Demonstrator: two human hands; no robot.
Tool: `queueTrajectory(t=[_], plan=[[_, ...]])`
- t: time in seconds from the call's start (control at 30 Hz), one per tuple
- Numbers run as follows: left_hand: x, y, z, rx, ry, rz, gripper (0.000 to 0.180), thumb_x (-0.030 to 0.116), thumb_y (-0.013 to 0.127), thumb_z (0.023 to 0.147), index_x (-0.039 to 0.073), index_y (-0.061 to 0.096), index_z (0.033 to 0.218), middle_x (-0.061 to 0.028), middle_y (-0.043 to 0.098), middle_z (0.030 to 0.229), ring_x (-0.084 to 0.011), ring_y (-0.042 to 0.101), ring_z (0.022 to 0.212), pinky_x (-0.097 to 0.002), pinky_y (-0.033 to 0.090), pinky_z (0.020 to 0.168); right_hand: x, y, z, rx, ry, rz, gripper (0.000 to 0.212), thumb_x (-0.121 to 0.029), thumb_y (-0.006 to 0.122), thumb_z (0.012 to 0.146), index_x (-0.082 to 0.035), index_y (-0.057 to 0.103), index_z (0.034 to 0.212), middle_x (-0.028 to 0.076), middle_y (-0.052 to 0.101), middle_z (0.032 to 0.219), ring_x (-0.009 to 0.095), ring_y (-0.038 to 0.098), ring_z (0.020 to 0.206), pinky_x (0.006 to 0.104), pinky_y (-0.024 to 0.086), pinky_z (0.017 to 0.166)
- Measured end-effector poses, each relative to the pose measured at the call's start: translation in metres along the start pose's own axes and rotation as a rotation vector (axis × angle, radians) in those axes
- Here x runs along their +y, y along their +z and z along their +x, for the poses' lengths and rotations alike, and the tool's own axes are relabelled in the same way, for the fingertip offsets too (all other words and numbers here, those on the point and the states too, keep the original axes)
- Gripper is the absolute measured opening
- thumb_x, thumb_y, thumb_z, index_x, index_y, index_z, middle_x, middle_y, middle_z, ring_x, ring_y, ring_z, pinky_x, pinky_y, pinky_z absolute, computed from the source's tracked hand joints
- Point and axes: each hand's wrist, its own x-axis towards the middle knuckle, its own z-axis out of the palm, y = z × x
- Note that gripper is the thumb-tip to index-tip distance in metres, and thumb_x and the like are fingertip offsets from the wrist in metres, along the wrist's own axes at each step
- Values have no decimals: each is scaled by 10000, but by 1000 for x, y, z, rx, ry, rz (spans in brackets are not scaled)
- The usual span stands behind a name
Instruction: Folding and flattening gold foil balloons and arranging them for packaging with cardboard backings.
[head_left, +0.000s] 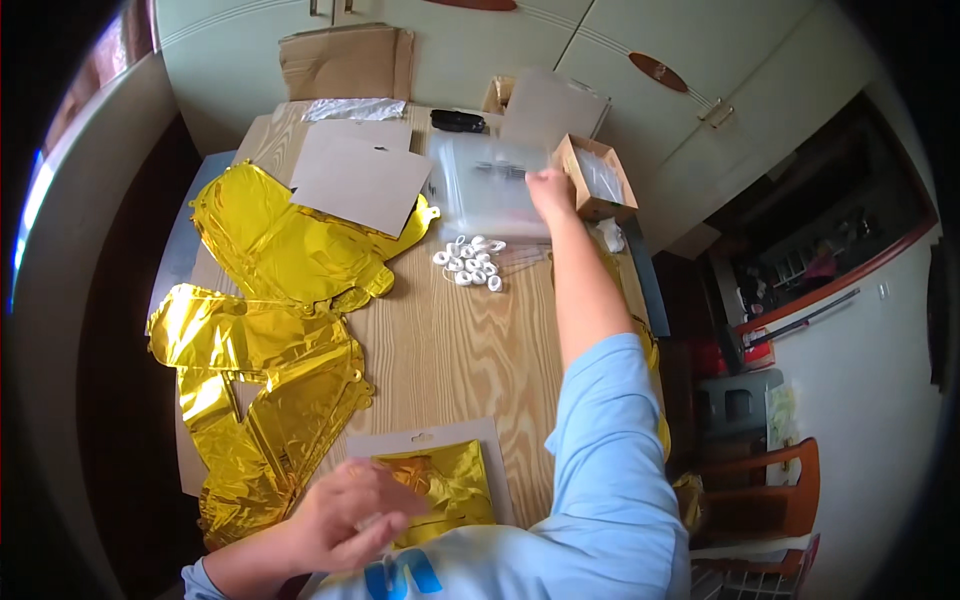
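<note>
My right hand [550,195] reaches to the far side of the table, fingers closed at the right edge of a stack of clear plastic bags [475,205]. It seems to pinch a bag's edge. Close to my body, my left hand [350,515] hovers, blurred, with its thumb apart from its fingers and nothing seen in it. Beneath and beside it lies a folded gold foil balloon [460,480] on a grey card [492,450] with a hanging slot. Small white ribbon rolls [470,265] sit in a pile just before the bags.
Flat gold foil balloons [290,240] spread along the left side, partly under grey cards [360,180]. An open cardboard box [605,190] with clear packets stands at the back right. A black object [458,121] lies behind the bags. Cabinets border the far edge; a wooden chair [790,490] stands right.
</note>
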Motion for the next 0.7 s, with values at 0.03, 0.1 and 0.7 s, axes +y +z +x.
queueTrajectory(t=[0.03, 0.1, 0.7], plan=[[-3, 3, -7, 62, -77, 78, 164, 16, 697, 841, 26, 709, 1004, -120, 747, 1037, -274, 683, 940, -398, 514, 891, -6, -11, 4, 13, -75, 37, 257, -273, 666, 896, -31, 753, 887, 192, 753, 963, 353, 718, 936, 454, 555, 847], [-12, -2, -10, 133, -119, 230, 208, -90, 693, 764, 26, 719, 934, -125, 736, 955, -288, 690, 956, -393, 519, 839, -32, -41, 16, -128, -245, 131, 205, -244, 739, 874, -42, 710, 859, 94, 704, 763, 210, 662, 733, 399, 522, 689], [45, -16, -29, 682, 158, 1038, 232, -59, 740, 833, 17, 731, 1052, -141, 687, 1176, -282, 664, 1100, -382, 538, 961, -255, -149, -341, -531, -718, -510, 257, -224, 663, 873, -31, 743, 1022, 194, 736, 994, 354, 720, 929, 464, 575, 796]])
